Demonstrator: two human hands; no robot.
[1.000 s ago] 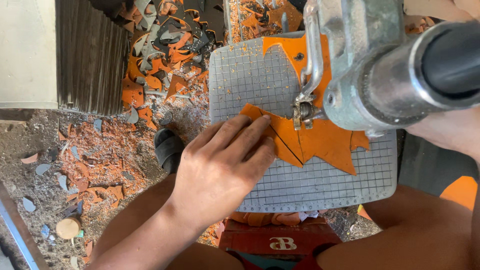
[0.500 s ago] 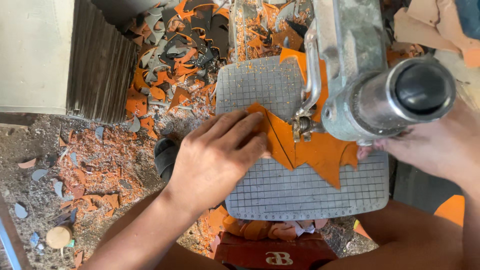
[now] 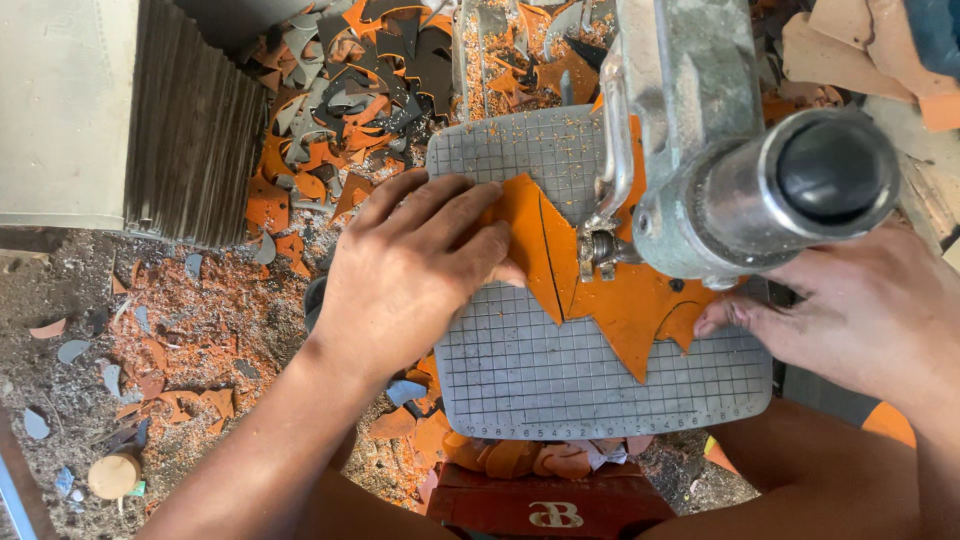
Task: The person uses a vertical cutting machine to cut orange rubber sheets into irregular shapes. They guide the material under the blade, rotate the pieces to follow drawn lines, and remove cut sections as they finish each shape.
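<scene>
We look straight down at a grey gridded metal work plate [image 3: 560,380] in the middle of the frame. On it lies a flat orange sheet of leather-like material [image 3: 610,300] with jagged, pointed edges and dark cut lines running through it.

Our left hand [image 3: 410,270] comes in from the lower left and rests palm down on the left part of the orange sheet. Its fingers [image 3: 450,215] are slightly spread and lie flat, pressing the sheet to the plate.

Our right hand [image 3: 850,310] enters from the right edge. Its fingertips [image 3: 715,318] touch the right edge of the orange sheet; most of the hand is hidden behind the machine, so we cannot tell whether it pinches the sheet or only presses it.

Over the upper right of the plate hangs a worn grey metal machine head [image 3: 690,130] with a thick steel cylinder ending in a dark round cap [image 3: 835,175]. Its small metal foot [image 3: 592,250] meets the orange sheet near the middle, between our two hands.

Above the plate, at the top centre, lies a heap of orange and dark grey offcuts [image 3: 370,90]. More scraps are scattered over the dusty ground [image 3: 140,330] at the lower left. A pale block with a dark ribbed side [image 3: 190,120] fills the upper left. A dark red box [image 3: 550,505] sits at the bottom edge, just below the plate.
</scene>
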